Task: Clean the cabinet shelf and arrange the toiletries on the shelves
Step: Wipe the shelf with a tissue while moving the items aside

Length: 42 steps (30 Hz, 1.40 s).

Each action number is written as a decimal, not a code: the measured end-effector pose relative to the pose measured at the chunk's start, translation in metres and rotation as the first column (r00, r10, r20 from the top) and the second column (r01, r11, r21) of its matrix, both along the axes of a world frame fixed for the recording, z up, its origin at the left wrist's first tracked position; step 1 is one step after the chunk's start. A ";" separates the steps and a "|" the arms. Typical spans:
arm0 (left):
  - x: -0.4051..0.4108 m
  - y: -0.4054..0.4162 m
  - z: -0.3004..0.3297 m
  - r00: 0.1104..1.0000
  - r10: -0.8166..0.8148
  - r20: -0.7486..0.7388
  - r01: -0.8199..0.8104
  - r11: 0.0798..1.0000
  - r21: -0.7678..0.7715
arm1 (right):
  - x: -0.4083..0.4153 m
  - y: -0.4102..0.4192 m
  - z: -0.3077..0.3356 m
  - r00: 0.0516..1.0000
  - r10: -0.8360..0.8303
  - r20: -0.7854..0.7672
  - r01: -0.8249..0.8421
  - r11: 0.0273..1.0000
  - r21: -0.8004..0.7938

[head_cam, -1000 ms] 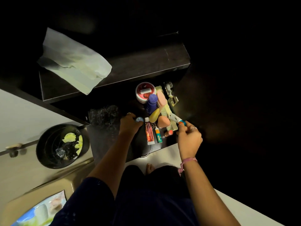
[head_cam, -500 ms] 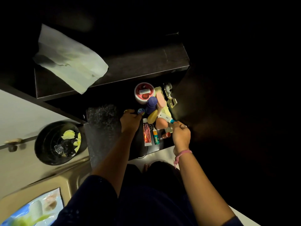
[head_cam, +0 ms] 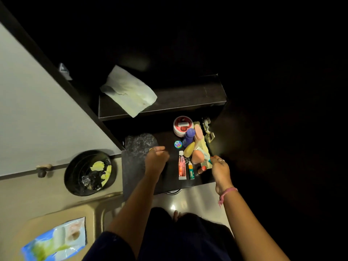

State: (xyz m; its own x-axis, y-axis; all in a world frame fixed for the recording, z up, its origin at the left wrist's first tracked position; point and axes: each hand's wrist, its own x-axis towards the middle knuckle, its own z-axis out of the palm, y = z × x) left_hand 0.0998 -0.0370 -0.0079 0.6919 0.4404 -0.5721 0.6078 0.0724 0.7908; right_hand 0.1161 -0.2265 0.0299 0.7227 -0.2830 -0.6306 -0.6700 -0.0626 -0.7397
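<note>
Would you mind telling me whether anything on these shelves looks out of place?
Yes: a crumpled wipe lies on the upper shelf, overhanging its front edge, and the toiletries below sit heaped together at the right.

The cabinet's back and right side are lost in darkness. The right hand [head_cam: 219,169] covers the end of a small white tube [head_cam: 204,156] on the comb [head_cam: 202,149], so its grip is unclear. Labels on the red tube [head_cam: 182,166] are unreadable.
</note>
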 end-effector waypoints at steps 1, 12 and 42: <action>-0.002 0.002 0.010 0.997 0.068 0.025 -0.067 0.996 -0.064 | 0.000 0.000 0.004 1.000 0.012 0.001 -0.012 1.000 -0.006; 0.001 0.044 0.136 0.813 0.456 0.363 -0.334 0.875 -0.351 | -0.016 0.025 0.061 0.953 0.015 0.303 0.015 0.995 -0.096; -0.171 0.060 0.067 0.998 -0.058 0.000 0.051 0.878 -0.476 | -0.121 0.117 0.013 0.976 0.197 -0.089 -0.099 0.774 0.626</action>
